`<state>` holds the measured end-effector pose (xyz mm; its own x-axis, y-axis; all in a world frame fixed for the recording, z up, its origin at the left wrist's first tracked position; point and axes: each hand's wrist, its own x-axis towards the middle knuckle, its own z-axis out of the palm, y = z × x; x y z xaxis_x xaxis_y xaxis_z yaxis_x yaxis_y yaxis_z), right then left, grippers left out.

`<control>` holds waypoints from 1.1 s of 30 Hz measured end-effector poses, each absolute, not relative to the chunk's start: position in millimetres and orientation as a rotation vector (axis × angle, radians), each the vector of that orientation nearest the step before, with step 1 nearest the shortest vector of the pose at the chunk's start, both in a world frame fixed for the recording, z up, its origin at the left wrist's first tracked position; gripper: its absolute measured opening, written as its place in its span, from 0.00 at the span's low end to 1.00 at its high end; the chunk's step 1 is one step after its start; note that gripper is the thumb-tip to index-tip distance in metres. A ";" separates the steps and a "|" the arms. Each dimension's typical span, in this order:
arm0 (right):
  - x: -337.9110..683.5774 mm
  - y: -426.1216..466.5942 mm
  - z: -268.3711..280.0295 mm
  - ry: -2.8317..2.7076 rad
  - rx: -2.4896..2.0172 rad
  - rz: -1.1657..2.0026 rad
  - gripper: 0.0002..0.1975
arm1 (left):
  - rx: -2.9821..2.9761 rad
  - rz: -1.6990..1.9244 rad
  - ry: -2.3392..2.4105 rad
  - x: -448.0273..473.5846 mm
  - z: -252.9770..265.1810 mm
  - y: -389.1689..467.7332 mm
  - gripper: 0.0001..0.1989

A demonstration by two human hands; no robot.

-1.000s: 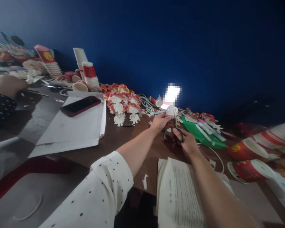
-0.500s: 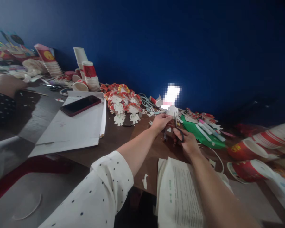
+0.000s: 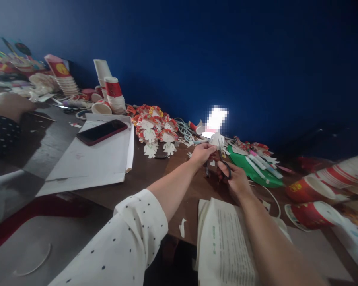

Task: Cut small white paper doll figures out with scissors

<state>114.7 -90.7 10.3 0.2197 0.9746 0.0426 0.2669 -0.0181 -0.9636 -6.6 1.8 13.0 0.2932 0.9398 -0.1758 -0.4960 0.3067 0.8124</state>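
Observation:
In the head view, my left hand [image 3: 203, 153] pinches a small white paper cutout [image 3: 217, 140] at its lower edge. My right hand [image 3: 236, 178] is closed around the dark handles of a pair of scissors [image 3: 226, 170], whose blades point up toward the paper. Just left of my hands, a cluster of paper dolls [image 3: 149, 133] with red and yellow curled hair lies on the brown table [image 3: 185, 198]. A bright lit screen [image 3: 216, 119], pixelated, stands behind the cutout.
A phone [image 3: 102, 132] lies on a white box lid [image 3: 89, 167]. Stacked paper cups [image 3: 115, 95] stand behind it. To the right are a green sheet [image 3: 241, 161] with markers and more cups [image 3: 313, 188]. A printed booklet [image 3: 223, 242] sits in front. Another person's hand [image 3: 12, 106] is at far left.
My hands, the cutout and the scissors stay almost in place. The view shifts very slightly, and the other person's hand at the left moves a little.

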 end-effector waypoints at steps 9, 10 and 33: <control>111.2 -91.4 13.2 -1.224 -1.500 0.893 0.27 | 0.791 1.069 0.743 -5.5 10.1 3.1 0.12; 111.4 -91.3 12.9 -1.220 -1.503 0.898 0.26 | 0.790 1.071 0.737 -5.6 9.9 2.9 0.12; 111.4 -89.4 11.2 -1.181 -1.520 0.878 0.26 | 0.862 1.072 0.729 3.8 -8.5 14.6 0.13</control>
<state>111.4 -89.4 11.2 0.2654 0.9638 0.0248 0.2536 -0.0449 -0.9663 3.8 14.6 -8.5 0.3160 0.9443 -0.0923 -0.4329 0.2301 0.8716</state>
